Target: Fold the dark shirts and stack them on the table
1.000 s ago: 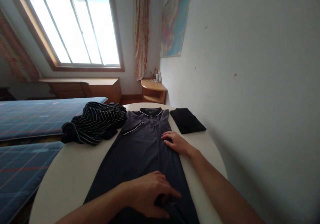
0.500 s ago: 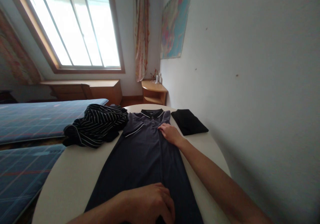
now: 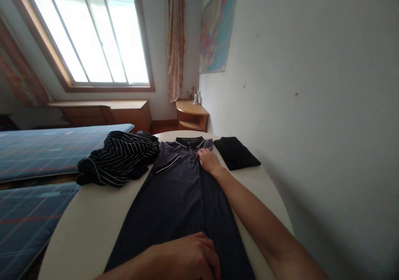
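No legible text, wall map (image 3: pixel 217 31) (any print too small to read)

Polo shirt (image 3: pixel 165 201): dark grey-blue; collar (image 3: pixel 198 142) black, white-edged
Left garment (image 3: pixel 127 151): black, white stripes
Right folded cloth (image 3: pixel 238 153): plain black
Tabletop (image 3: pixel 81 226): cream
Left mattresses (image 3: pixel 56 149): blue plaid, red lines

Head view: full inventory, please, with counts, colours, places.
Polo shirt: 1, dark grey, along table
Striped heap: 1, black-and-white, table's left edge
Folded cloth: 1, black, right of collar
Round table: 1, off-white, under clothes
Mattresses: 2, blue plaid, left
Window: 1, brown-framed, far wall
Curtains: 2, pinkish, flanking window
Desk: 1, brown, below window
Corner shelf: 1, brown, far corner
Small items: count unclear, some white, on shelf
Map: 1, multicoloured, right wall
Left hand: 1, bare, over shirt's near part
Right hand: 1, bare, beside shirt buttons
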### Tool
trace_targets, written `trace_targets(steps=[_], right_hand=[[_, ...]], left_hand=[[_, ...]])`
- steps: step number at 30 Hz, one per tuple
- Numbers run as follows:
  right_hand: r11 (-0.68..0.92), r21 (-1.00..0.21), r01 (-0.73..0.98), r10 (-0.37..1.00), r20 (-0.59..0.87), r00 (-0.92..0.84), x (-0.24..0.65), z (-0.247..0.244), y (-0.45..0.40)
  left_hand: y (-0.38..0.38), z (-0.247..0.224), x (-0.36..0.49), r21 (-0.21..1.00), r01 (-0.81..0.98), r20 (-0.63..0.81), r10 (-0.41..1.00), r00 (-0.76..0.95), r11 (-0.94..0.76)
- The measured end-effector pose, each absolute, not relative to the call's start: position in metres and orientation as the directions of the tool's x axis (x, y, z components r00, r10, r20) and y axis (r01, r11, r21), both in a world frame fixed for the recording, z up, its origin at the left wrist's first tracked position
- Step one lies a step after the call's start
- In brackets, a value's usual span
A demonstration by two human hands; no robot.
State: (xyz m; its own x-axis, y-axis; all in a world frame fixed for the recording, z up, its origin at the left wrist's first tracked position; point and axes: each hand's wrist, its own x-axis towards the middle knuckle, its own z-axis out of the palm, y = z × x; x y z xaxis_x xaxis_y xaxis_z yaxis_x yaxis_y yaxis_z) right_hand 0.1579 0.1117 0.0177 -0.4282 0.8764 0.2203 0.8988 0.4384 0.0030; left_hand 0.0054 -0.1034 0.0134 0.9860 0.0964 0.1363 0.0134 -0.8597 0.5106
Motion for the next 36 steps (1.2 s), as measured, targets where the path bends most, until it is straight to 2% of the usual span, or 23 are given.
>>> trace_targets(steps=[4, 9, 16, 24, 31, 33, 36], right_hand=[[0.365, -0.079, 0.928, 0.893, 0.31, -0.325, 0.15, 0.016, 0.109], [0.354, -0.121, 0.927, 0.888, 0.355, -0.293, 0.144, 0.01, 0.107], [0.372, -0.112, 0.921, 0.891, 0.322, -0.321, 0.145, -0.002, 0.105], [0.361, -0.085, 0.929, 0.882, 0.356, -0.31, 0.14, 0.002, 0.104], [0.374, -0.118, 0.92, 0.884, 0.344, -0.316, 0.14, -0.008, 0.102], [0.374, -0.136, 0.917, 0.887, 0.342, -0.311, 0.141, -0.009, 0.101], [0.37, -0.162, 0.915, 0.889, 0.346, -0.299, 0.141, -0.011, 0.097]], left_hand=[[-0.105, 0.018, 0.004, 0.517, 0.031, 0.131, 0.114, 0.985, -0.856], [-0.107, 0.018, 0.003, 0.531, 0.083, 0.086, 0.15, 0.985, -0.844], [-0.105, 0.008, 0.003, 0.548, 0.119, 0.031, 0.162, 0.986, -0.828], [-0.103, -0.003, 0.005, 0.537, 0.076, 0.084, 0.143, 0.986, -0.84], [-0.102, 0.001, 0.005, 0.624, 0.035, 0.096, 0.121, 0.988, -0.78], [-0.103, 0.011, 0.005, 0.639, 0.056, 0.126, 0.176, 0.976, -0.767], [-0.104, 0.022, 0.003, 0.564, 0.243, 0.131, 0.376, 0.917, -0.789]])
